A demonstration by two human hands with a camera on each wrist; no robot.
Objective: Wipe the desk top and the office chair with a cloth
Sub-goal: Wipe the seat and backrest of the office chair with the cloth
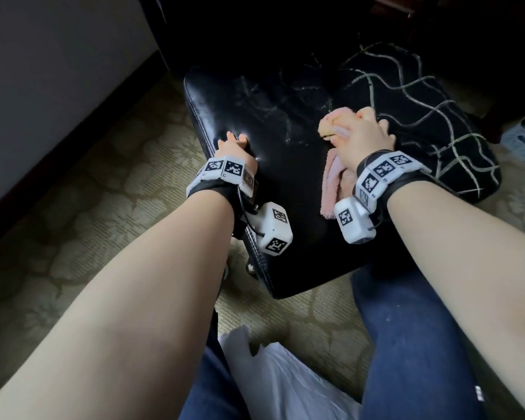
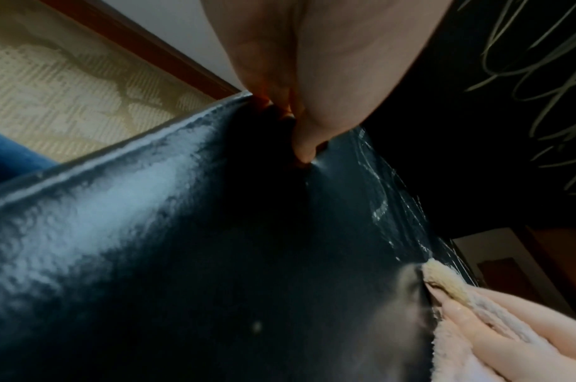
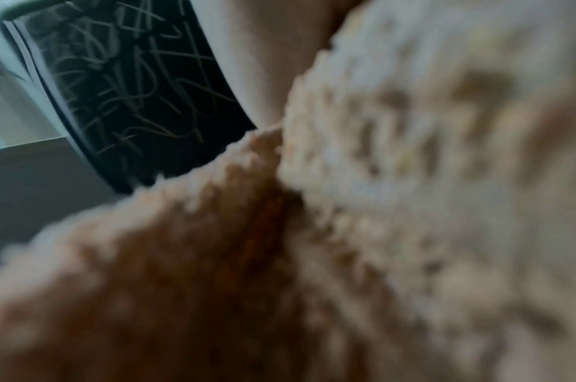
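The black leather chair seat [image 1: 285,183] fills the middle of the head view, with smear marks on its far half. My left hand [image 1: 234,144] holds the seat's left edge; in the left wrist view its thumb [image 2: 304,150] digs into the leather [image 2: 215,258]. My right hand [image 1: 361,137] grips a bunched pink cloth [image 1: 331,125] and presses it on the seat's right part, a loose end trailing toward my wrist. The cloth [image 2: 450,284] shows at the lower right of the left wrist view. It fills the right wrist view as a blurred mass [image 3: 378,206].
A black cushion with pale line pattern [image 1: 422,116] lies on the seat's right side, just beyond my right hand. Patterned carpet [image 1: 103,207] surrounds the chair; a wall with dark baseboard [image 1: 43,122] runs on the left. A white plastic bag [image 1: 270,374] lies between my jeans-clad legs [image 1: 406,344].
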